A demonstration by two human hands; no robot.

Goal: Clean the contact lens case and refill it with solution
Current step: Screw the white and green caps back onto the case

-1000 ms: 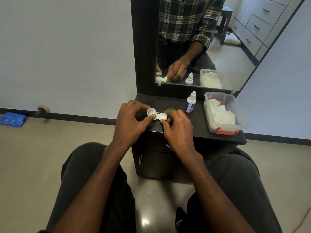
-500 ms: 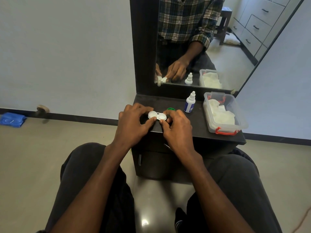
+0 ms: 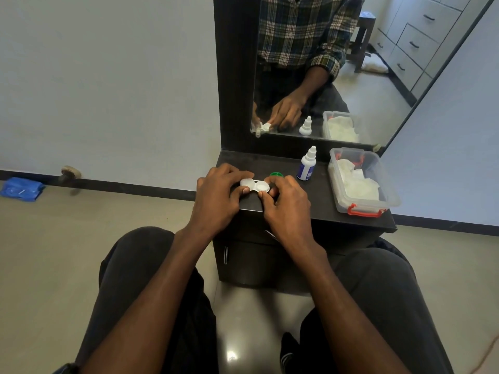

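Observation:
A white two-well contact lens case [image 3: 255, 185] lies over the front left part of the dark dresser top [image 3: 318, 203]. My left hand [image 3: 218, 195] grips its left end, fingers curled over a white cap there and thumb at the front. My right hand [image 3: 286, 205] pinches the right well, which looks uncovered. A green cap [image 3: 276, 174] peeks out just behind my right fingers. The white solution bottle [image 3: 307, 165] with a blue label stands upright, capped, to the right of the case.
A clear plastic box [image 3: 378, 190] with red latches holds white tissues at the right end of the top. A mirror [image 3: 324, 63] rises behind. My knees flank the cabinet. A blue cloth [image 3: 21, 187] lies on the floor far left.
The white cap in my left hand came down onto the case's left well. Both hands drew slightly closer together on the case.

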